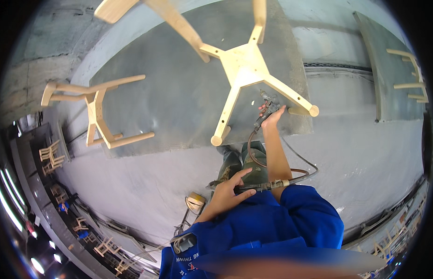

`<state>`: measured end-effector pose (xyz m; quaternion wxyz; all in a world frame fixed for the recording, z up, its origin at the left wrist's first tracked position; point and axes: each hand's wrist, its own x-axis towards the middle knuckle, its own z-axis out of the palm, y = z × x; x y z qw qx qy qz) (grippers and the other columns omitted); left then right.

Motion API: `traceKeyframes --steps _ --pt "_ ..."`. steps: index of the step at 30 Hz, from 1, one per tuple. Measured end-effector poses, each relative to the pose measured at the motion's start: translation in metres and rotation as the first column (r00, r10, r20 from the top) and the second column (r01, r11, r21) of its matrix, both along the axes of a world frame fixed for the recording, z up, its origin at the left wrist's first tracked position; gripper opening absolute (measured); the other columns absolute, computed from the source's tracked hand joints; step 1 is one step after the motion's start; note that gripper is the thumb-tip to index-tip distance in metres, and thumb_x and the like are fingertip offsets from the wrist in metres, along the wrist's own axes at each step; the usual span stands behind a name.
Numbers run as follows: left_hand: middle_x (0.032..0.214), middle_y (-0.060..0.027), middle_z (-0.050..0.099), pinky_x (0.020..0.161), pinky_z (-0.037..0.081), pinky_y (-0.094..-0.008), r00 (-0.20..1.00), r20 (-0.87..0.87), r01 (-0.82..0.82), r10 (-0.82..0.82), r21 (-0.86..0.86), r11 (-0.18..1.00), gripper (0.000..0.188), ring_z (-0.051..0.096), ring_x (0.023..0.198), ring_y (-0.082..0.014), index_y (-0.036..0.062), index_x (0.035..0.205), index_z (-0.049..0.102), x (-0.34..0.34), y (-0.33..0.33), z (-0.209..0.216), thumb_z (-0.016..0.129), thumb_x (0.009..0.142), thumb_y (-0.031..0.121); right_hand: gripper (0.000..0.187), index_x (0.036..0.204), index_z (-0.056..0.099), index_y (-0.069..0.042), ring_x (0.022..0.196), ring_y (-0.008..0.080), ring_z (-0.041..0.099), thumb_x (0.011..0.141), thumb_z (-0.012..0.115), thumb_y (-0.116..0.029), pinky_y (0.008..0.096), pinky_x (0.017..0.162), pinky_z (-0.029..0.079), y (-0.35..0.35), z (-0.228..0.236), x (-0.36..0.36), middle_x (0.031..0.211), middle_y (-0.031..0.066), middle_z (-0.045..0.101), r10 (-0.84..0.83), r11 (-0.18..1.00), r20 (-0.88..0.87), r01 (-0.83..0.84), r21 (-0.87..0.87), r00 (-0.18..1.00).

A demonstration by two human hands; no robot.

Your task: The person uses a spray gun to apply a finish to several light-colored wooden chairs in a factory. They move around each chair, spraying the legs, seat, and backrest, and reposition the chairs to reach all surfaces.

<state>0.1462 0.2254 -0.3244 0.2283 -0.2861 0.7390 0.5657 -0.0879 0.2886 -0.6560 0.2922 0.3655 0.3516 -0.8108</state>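
Both hands [271, 116] on hose [263, 160]

Stool frame [246, 69] on platform [179, 107], second frame [98, 109] left of it

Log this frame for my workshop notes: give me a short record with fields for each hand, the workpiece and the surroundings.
right hand: right hand holds a spray gun pointed at the stool frame
left hand: left hand holds the hose near the waist
workpiece: pale wooden stool frame, legs splayed, on the grey panel
nearby: second wooden frame lies to the left on the same panel
clothing: blue jacket sleeve
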Motion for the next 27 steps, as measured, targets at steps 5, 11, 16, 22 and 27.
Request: traceKeyframes --steps 5,11,16,22,27 --pt "0.093 -0.0143 0.069 0.082 0.053 -0.0352 0.993 0.086 0.081 -0.076 -0.048 0.996 0.065 0.070 0.088 -0.0250 0.0185 0.145 0.054 -0.014 0.011 0.003 0.077 0.088 0.039 0.091 0.104 0.063 -0.006 0.067 0.0215 0.059 0.093 0.013 -0.081 0.0299 0.047 0.037 0.022 0.009 0.001 0.074 0.0055 0.059 -0.228 0.954 -0.123 0.197 -0.226 0.966" --pt "0.100 -0.0191 0.072 0.072 0.054 -0.0361 0.994 -0.082 0.069 -0.078 -0.111 0.991 0.053 0.070 0.085 -0.0305 0.0170 0.137 0.060 -0.020 0.016 -0.002 0.071 0.092 0.042 0.095 0.102 0.063 -0.008 0.068 0.0195 0.059 0.089 0.008 -0.084 0.0284 0.046 0.037 0.026 -0.009 -0.013 0.075 0.0044 0.060 -0.393 0.916 -0.055 0.386 -0.106 0.918" --pt "0.099 -0.0185 0.071 0.074 0.054 -0.0385 0.992 -0.094 0.081 -0.089 -0.087 0.993 0.050 0.070 0.086 -0.0320 0.0162 0.136 0.060 -0.014 0.016 -0.004 0.069 0.093 0.041 0.095 0.097 0.062 -0.008 0.066 0.0238 0.060 0.091 0.005 -0.082 0.0333 0.051 0.038 0.046 -0.015 -0.001 0.073 0.0066 0.060 -0.373 0.927 -0.018 0.374 0.041 0.928" --pt "0.094 -0.0173 0.070 0.073 0.053 -0.0371 0.980 -0.129 0.148 -0.153 -0.045 0.988 0.049 0.070 0.085 -0.0302 0.0168 0.135 0.061 -0.004 0.007 -0.006 0.069 0.093 0.041 0.088 0.099 0.060 -0.005 0.065 0.0239 0.058 0.096 0.009 -0.077 0.0337 0.050 0.037 0.072 0.004 0.019 0.073 0.0072 0.058 -0.345 0.931 -0.041 0.347 0.109 0.938" --pt "0.085 -0.0125 0.067 0.070 0.050 -0.0368 0.967 -0.153 0.207 -0.201 0.022 0.978 0.048 0.065 0.075 -0.0252 0.0154 0.133 0.063 0.010 -0.011 -0.005 0.069 0.093 0.042 0.091 0.108 0.062 -0.005 0.067 0.0199 0.057 0.094 0.009 -0.079 0.0288 0.049 0.035 0.109 0.051 0.041 0.076 0.0053 0.058 -0.203 0.979 -0.199 0.203 -0.019 0.959"
